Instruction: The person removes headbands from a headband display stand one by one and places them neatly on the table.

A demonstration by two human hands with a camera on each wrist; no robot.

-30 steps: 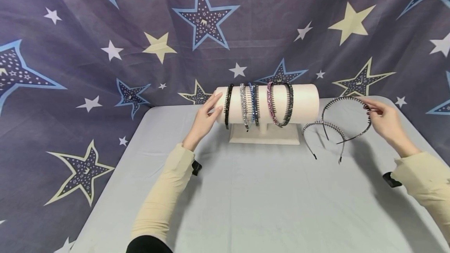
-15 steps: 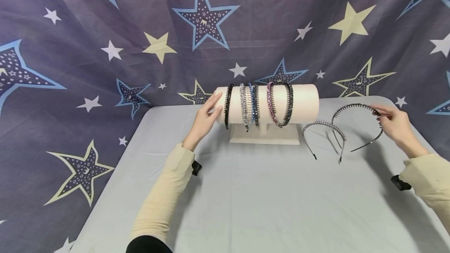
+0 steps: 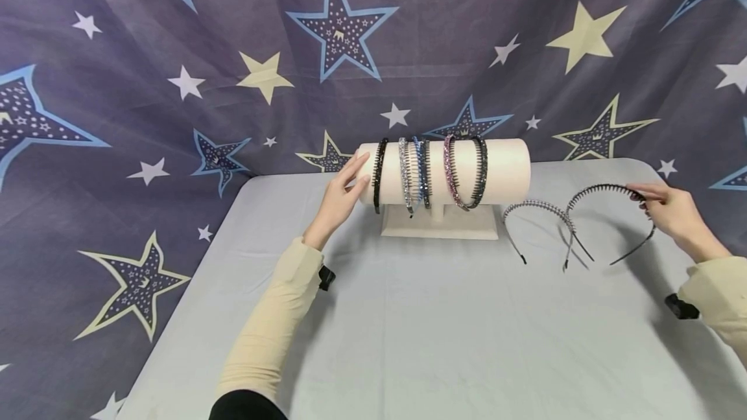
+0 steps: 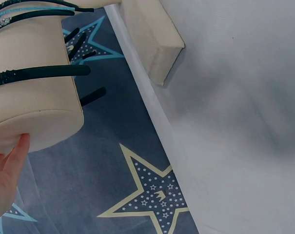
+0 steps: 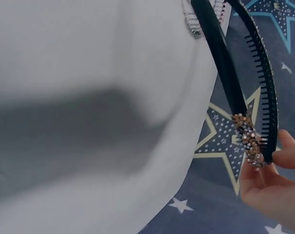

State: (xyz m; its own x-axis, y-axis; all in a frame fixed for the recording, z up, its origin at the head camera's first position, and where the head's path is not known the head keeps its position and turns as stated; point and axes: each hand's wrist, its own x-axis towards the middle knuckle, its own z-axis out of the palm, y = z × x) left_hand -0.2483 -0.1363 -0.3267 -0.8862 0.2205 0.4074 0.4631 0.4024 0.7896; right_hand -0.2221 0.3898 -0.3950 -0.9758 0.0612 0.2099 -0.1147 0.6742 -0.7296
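Note:
A cream cylinder stand (image 3: 506,170) carries several beaded headbands, among them a black one (image 3: 379,177) near its left end and a pink one (image 3: 449,174). My left hand (image 3: 337,203) touches the stand's left end with extended fingers; in the left wrist view the fingertips rest against the round end face (image 4: 54,129). On the right, my right hand (image 3: 677,216) pinches a dark toothed headband (image 3: 607,188) by its side, and the right wrist view shows its beads (image 5: 249,141) between thumb and fingers. A silver-grey headband (image 3: 539,205) stands on the table between the stand and that headband.
The table has a pale cloth (image 3: 443,329). A dark curtain with stars (image 3: 408,37) hangs behind it and along its left side. The stand's flat base (image 3: 438,231) sits near the back edge.
My right hand has moved right and towards the front with the dark headband, lowering it beside the silver-grey one. My left hand has stayed at the stand's end.

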